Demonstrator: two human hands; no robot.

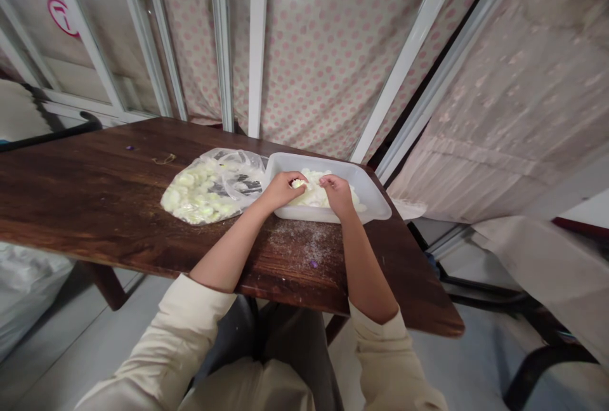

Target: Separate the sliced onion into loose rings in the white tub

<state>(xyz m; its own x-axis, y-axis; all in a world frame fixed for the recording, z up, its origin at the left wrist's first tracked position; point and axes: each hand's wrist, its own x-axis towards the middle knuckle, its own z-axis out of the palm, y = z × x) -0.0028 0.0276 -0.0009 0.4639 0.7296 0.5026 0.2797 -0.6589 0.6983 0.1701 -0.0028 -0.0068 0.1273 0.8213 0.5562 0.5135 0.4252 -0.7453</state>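
Observation:
A white plastic tub point(371, 190) stands on the dark wooden table, with many pale, small pieces point(318, 194) in it. Over its left part, my left hand point(284, 190) has its fingers curled round a pale yellow-white piece point(299, 184). My right hand point(337, 193) is above the middle of the tub, thumb and fingertips pressed together; whatever they hold is too small to make out. Left of the tub lies a clear plastic bag point(202, 190) full of pale yellow-green pieces, its loose end touching or close to the tub's side.
White grains point(304, 243) are scattered on the table point(95, 189) before the tub. A thin string point(164, 159) lies behind the bag. Dotted curtains and window frames rise behind the table. A black chair frame point(537, 360) stands at the right, a plastic bag point(28, 284) at lower left.

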